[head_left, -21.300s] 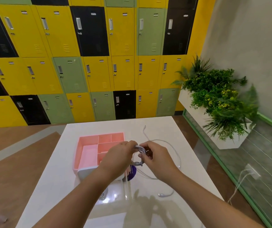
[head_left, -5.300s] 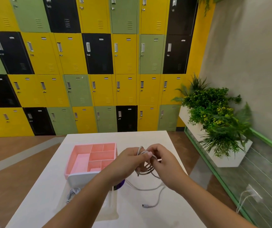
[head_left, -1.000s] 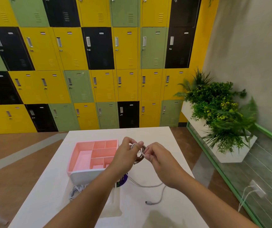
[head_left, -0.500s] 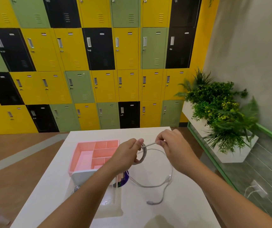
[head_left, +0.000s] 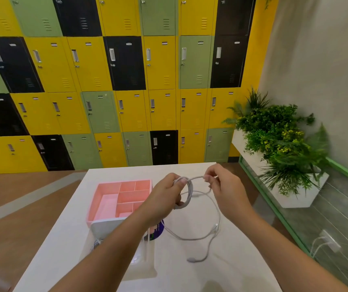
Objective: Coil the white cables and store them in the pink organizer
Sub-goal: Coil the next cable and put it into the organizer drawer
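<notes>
My left hand point(head_left: 164, 197) grips a small coil of white cable point(head_left: 188, 192) above the white table. My right hand point(head_left: 221, 186) pinches the same cable a little to the right, and a short stretch runs taut between the two hands. The loose rest of the cable point(head_left: 209, 234) hangs in a loop down to the table, its plug end point(head_left: 191, 259) lying near the front. The pink organizer point(head_left: 105, 199), with several compartments, sits on the table to the left of my hands. A second bundled white cable point(head_left: 95, 243) peeks out beside my left forearm.
A white box point(head_left: 103, 228) stands against the organizer's near side, with a round purple item point(head_left: 158, 228) beside it. The white table point(head_left: 232, 260) ends close on the right, above a green-edged glass rail. A planter point(head_left: 278, 148) stands at the right, lockers behind.
My right hand has pulled away to the right from the coil, drawing a stretch of cable taut. The left hand keeps its hold on the coil.
</notes>
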Action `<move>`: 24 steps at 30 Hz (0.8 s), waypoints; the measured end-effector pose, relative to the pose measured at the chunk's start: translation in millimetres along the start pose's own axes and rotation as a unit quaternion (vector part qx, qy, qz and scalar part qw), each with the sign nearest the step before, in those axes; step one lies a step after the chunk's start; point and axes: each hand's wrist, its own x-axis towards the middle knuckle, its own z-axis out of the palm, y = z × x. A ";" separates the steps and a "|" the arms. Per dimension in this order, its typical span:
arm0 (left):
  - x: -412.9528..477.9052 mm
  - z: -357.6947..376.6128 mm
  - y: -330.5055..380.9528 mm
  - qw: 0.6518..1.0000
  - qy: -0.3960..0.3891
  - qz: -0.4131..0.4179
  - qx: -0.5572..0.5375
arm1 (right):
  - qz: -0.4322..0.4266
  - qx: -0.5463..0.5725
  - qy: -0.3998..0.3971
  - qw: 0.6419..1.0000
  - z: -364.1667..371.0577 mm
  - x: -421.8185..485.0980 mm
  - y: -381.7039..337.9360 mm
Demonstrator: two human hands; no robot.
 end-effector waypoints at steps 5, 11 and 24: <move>0.6 11.4 4.2 0.996 0.018 -0.008 -0.091 | 0.048 0.046 -0.044 0.997 15.8 -14.2 -5.7; 3.5 17.0 5.8 0.986 0.027 -0.039 -0.158 | 0.118 0.168 -0.098 0.974 26.5 -24.9 -15.9; 5.0 5.7 -12.1 0.973 0.002 0.140 0.186 | 0.202 0.256 -0.240 0.914 2.7 -6.5 -3.5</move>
